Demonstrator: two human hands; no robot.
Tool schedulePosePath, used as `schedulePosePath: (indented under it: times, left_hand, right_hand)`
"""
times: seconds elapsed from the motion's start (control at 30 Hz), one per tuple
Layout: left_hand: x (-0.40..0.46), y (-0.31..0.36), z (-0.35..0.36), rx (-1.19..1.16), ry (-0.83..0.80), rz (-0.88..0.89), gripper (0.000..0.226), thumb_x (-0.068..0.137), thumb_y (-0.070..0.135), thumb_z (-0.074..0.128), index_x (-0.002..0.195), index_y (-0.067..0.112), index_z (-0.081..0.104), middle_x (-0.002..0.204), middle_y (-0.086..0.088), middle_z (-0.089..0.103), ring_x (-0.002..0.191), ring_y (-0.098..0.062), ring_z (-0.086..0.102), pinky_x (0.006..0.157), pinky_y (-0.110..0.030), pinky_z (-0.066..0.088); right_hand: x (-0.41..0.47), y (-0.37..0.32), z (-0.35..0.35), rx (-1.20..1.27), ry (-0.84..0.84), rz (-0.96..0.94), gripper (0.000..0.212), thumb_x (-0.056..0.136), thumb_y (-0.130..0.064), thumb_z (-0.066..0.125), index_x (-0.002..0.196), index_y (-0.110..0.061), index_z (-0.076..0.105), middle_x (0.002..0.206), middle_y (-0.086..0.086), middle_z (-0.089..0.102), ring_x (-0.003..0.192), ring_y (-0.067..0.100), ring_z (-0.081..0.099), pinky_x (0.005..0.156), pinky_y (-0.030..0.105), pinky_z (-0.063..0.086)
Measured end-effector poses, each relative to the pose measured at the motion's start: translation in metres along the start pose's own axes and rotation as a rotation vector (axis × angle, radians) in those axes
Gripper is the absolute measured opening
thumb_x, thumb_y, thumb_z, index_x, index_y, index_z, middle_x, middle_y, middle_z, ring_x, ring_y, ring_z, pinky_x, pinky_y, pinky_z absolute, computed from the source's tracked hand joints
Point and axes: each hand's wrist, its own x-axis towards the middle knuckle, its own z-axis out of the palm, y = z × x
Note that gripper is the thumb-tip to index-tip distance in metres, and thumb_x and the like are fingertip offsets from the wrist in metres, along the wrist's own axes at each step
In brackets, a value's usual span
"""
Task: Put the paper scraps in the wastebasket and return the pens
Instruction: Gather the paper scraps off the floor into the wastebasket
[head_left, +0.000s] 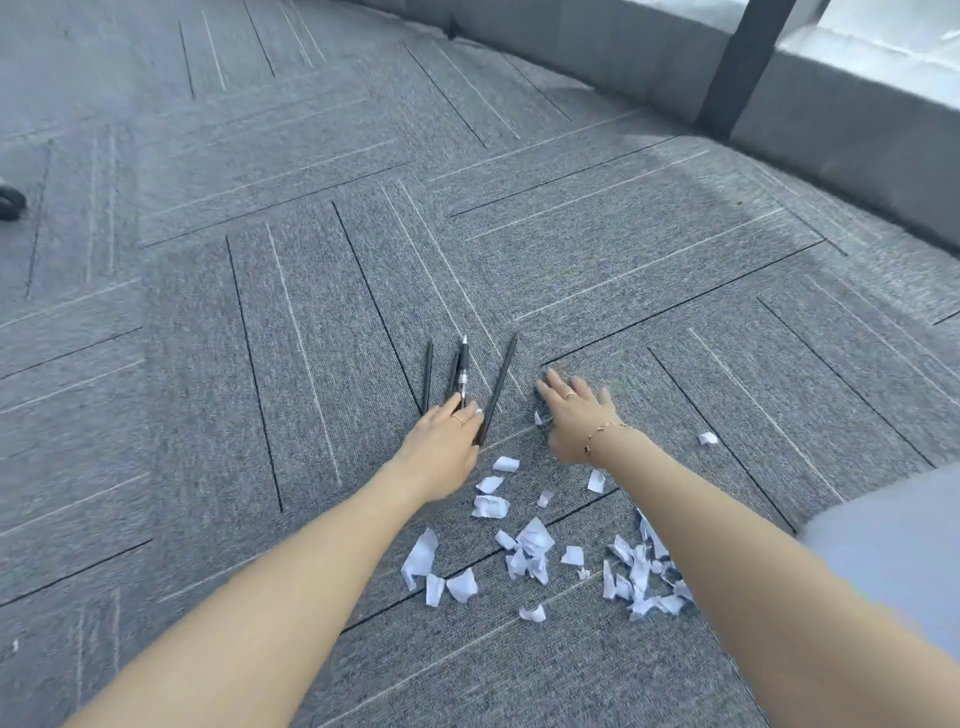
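Observation:
Several black pens (460, 371) lie fanned out on the grey carpet, pointing away from me. My left hand (441, 436) is closed around their near ends. One pen (500, 387) angles off to the right, its end under my thumb. My right hand (574, 410) rests flat on the carpet just right of the pens, fingers spread, holding nothing. Several white paper scraps (530, 551) lie scattered on the carpet between my forearms, with a denser heap (644, 577) beside my right arm and one stray piece (707, 438) further right. No wastebasket is in view.
Grey carpet tiles (260, 260) stretch in all directions. A low grey ledge (623, 57) with a dark post (743, 67) runs along the back right. A black object (10, 202) sits at the left edge.

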Motion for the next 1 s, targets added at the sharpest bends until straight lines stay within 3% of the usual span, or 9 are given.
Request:
schedulePosePath:
  times: [0.27, 0.4, 0.5, 0.6, 0.67, 0.73, 0.83, 0.93, 1.0]
  left_hand:
    - [-0.036, 0.009, 0.003, 0.095, 0.0, 0.109, 0.051, 0.097, 0.014, 0.035, 0.146, 0.01, 0.023, 0.156, -0.006, 0.018, 0.146, -0.02, 0.003, 0.117, -0.032, 0.0]
    - [-0.069, 0.01, 0.018, 0.052, -0.01, 0.125, 0.051, 0.098, 0.013, 0.032, 0.147, 0.012, 0.018, 0.157, -0.005, 0.013, 0.145, -0.018, 0.006, 0.114, -0.027, -0.001]
    - [-0.093, 0.009, 0.026, -0.065, -0.049, 0.081, 0.048, 0.098, 0.013, 0.031, 0.145, 0.015, 0.024, 0.156, -0.003, 0.016, 0.142, -0.017, 0.022, 0.115, -0.027, 0.011]
    - [-0.107, 0.004, 0.03, -0.178, 0.022, 0.023, 0.049, 0.098, 0.018, 0.035, 0.146, 0.02, 0.024, 0.157, -0.001, 0.013, 0.142, -0.016, 0.023, 0.116, -0.034, 0.023]
    - [-0.107, -0.001, 0.03, -0.226, 0.072, -0.049, 0.055, 0.098, 0.028, 0.035, 0.148, 0.024, 0.013, 0.158, 0.003, -0.001, 0.145, -0.015, 0.01, 0.117, -0.037, 0.018]
    - [-0.101, -0.005, 0.03, -0.242, 0.078, -0.091, 0.06, 0.097, 0.034, 0.033, 0.149, 0.024, 0.004, 0.156, 0.006, -0.009, 0.145, -0.012, 0.001, 0.116, -0.034, 0.01]
    - [-0.085, -0.003, 0.028, -0.178, 0.045, -0.038, 0.059, 0.098, 0.034, 0.032, 0.148, 0.023, 0.003, 0.156, 0.006, -0.01, 0.145, -0.012, -0.001, 0.113, -0.031, 0.006]
    - [-0.074, 0.008, 0.027, -0.125, 0.038, -0.01, 0.056, 0.099, 0.029, 0.031, 0.149, 0.017, 0.008, 0.157, -0.001, -0.001, 0.145, -0.015, 0.005, 0.113, -0.029, 0.005]
    - [-0.073, 0.015, 0.027, -0.116, 0.015, -0.019, 0.054, 0.099, 0.024, 0.031, 0.149, 0.013, 0.011, 0.158, -0.004, 0.005, 0.145, -0.017, 0.01, 0.116, -0.031, 0.014]
  right_hand:
    - [-0.052, -0.011, 0.031, 0.112, 0.026, -0.178, 0.079, 0.082, 0.011, 0.037, 0.149, -0.02, 0.011, 0.158, -0.008, 0.001, 0.146, 0.014, 0.003, 0.115, 0.039, 0.026]
    - [-0.088, -0.021, 0.042, 0.093, 0.025, -0.24, 0.061, 0.088, 0.002, 0.039, 0.145, -0.017, 0.03, 0.157, -0.006, 0.015, 0.141, 0.018, 0.026, 0.108, 0.037, 0.039]
    - [-0.109, -0.021, 0.048, 0.086, 0.022, -0.319, 0.048, 0.089, 0.0, 0.039, 0.133, -0.016, 0.049, 0.152, -0.002, 0.03, 0.139, 0.018, 0.03, 0.11, 0.039, 0.036]
    - [-0.112, -0.004, 0.046, 0.122, 0.216, -0.271, 0.036, 0.089, -0.008, 0.044, 0.121, -0.019, 0.058, 0.148, 0.0, 0.036, 0.13, 0.017, 0.042, 0.106, 0.035, 0.042]
    - [-0.102, 0.018, 0.038, 0.14, 0.342, -0.082, 0.035, 0.09, -0.015, 0.046, 0.125, -0.017, 0.054, 0.149, 0.004, 0.034, 0.129, 0.018, 0.042, 0.108, 0.035, 0.039]
    - [-0.087, 0.05, 0.031, 0.144, 0.389, 0.179, 0.047, 0.091, -0.022, 0.045, 0.137, -0.013, 0.04, 0.153, 0.01, 0.024, 0.137, 0.026, 0.03, 0.112, 0.04, 0.029]
    - [-0.075, 0.094, 0.031, 0.202, 0.3, 0.455, 0.065, 0.092, -0.03, 0.04, 0.147, -0.008, 0.015, 0.156, 0.018, 0.006, 0.144, 0.033, 0.008, 0.118, 0.046, 0.014]
    - [-0.074, 0.106, 0.041, 0.325, 0.181, 0.417, 0.065, 0.096, -0.031, 0.035, 0.149, -0.007, 0.005, 0.157, 0.016, -0.003, 0.145, 0.031, -0.001, 0.119, 0.044, 0.007]
    - [-0.078, 0.09, 0.048, 0.325, 0.2, 0.371, 0.063, 0.096, -0.03, 0.034, 0.148, -0.004, 0.009, 0.157, 0.016, 0.001, 0.145, 0.031, -0.001, 0.119, 0.043, 0.007]
